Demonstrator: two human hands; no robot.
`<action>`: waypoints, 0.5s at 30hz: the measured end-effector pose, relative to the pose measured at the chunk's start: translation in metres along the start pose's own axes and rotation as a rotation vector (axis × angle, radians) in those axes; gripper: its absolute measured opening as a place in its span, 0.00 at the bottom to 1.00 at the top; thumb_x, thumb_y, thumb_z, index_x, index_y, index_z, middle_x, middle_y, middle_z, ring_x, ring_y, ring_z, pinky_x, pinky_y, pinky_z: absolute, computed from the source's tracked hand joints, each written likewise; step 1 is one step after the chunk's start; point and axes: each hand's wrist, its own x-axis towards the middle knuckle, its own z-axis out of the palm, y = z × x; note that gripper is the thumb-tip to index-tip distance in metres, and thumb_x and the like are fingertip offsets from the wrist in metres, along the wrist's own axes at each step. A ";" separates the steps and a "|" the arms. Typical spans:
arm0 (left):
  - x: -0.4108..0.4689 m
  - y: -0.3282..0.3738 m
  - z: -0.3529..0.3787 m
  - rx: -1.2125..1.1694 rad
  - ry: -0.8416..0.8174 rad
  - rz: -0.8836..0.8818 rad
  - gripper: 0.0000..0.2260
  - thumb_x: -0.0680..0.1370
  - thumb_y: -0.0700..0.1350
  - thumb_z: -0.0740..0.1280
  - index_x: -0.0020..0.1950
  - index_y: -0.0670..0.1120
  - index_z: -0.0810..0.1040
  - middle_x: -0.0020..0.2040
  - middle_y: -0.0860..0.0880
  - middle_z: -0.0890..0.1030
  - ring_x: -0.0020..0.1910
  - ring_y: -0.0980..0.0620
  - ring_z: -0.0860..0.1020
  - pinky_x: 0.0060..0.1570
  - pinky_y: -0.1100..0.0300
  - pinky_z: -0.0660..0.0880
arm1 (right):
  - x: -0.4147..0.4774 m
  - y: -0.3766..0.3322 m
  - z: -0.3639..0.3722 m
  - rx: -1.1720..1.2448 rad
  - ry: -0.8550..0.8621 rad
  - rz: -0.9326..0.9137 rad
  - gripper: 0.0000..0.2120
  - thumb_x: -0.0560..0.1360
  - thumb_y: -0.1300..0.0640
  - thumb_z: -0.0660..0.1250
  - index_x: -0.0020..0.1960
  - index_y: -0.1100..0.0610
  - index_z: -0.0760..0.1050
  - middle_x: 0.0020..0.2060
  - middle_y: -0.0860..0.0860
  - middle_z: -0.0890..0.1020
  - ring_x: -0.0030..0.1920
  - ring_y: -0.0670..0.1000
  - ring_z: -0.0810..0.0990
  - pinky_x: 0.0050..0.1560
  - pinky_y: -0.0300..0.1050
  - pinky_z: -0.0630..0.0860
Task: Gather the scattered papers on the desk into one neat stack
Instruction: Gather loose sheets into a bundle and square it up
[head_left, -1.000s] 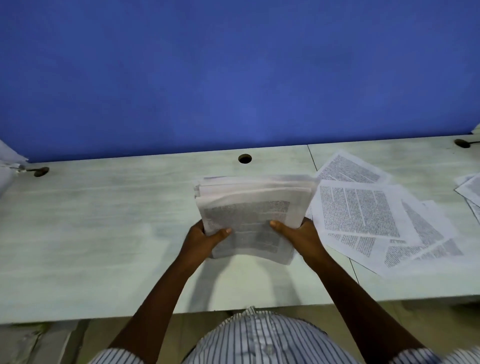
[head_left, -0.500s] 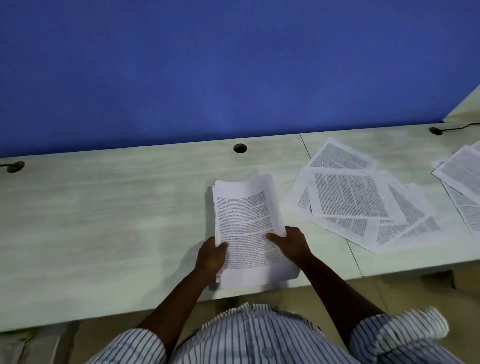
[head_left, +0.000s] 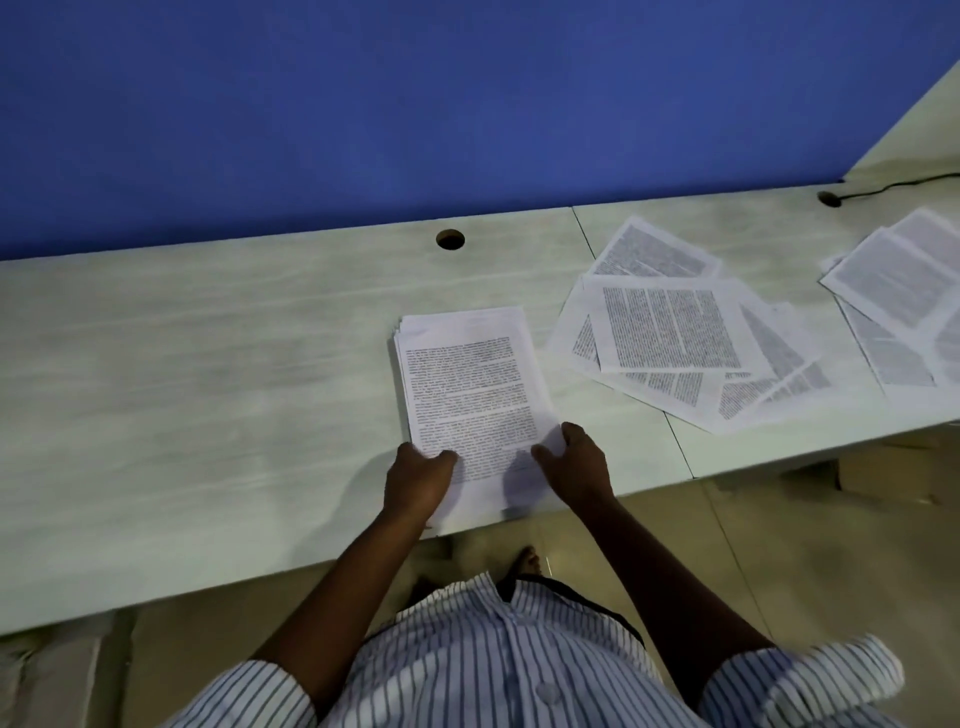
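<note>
A stack of printed papers (head_left: 467, 384) is being held flat on the pale desk (head_left: 208, 389), its near end lying right at the desk's front edge. Its lower left corner is being gripped by the left hand (head_left: 418, 480), with the thumb being pressed onto the top page and the fingers being curled round the side of the pile. The lower right edge is being pinched by the right hand (head_left: 576, 467), whose thumb is being laid across the top sheet while its bent fingers are being set against the side. At the far left corner, the sheets are being shown slightly out of line. Just beside the stack, to the right, loose sheets (head_left: 670, 338) are lying overlapped at odd angles, and more pages (head_left: 904, 291) are lying spread near the desk's right end. A round cable hole (head_left: 450, 239) is being shown behind the stack, in front of the blue wall (head_left: 415, 104).
</note>
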 end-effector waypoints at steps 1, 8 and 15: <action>-0.001 0.000 -0.002 -0.029 0.012 0.000 0.18 0.75 0.53 0.69 0.60 0.45 0.73 0.55 0.48 0.79 0.51 0.47 0.79 0.49 0.57 0.76 | 0.000 0.003 -0.005 0.018 -0.006 0.018 0.31 0.75 0.48 0.71 0.71 0.62 0.68 0.66 0.58 0.77 0.66 0.59 0.75 0.64 0.48 0.71; -0.013 0.010 -0.005 -0.024 0.169 0.151 0.21 0.78 0.49 0.67 0.70 0.45 0.70 0.66 0.47 0.76 0.59 0.48 0.76 0.57 0.57 0.71 | 0.000 0.041 -0.034 0.151 0.042 0.052 0.17 0.75 0.50 0.71 0.58 0.59 0.76 0.51 0.53 0.82 0.53 0.56 0.80 0.53 0.46 0.72; -0.028 0.039 0.033 -0.157 0.208 0.181 0.17 0.78 0.47 0.68 0.66 0.47 0.73 0.62 0.50 0.79 0.57 0.49 0.78 0.61 0.52 0.75 | 0.009 0.067 -0.067 0.413 -0.020 0.043 0.17 0.72 0.47 0.74 0.56 0.54 0.79 0.49 0.49 0.83 0.50 0.52 0.82 0.58 0.58 0.79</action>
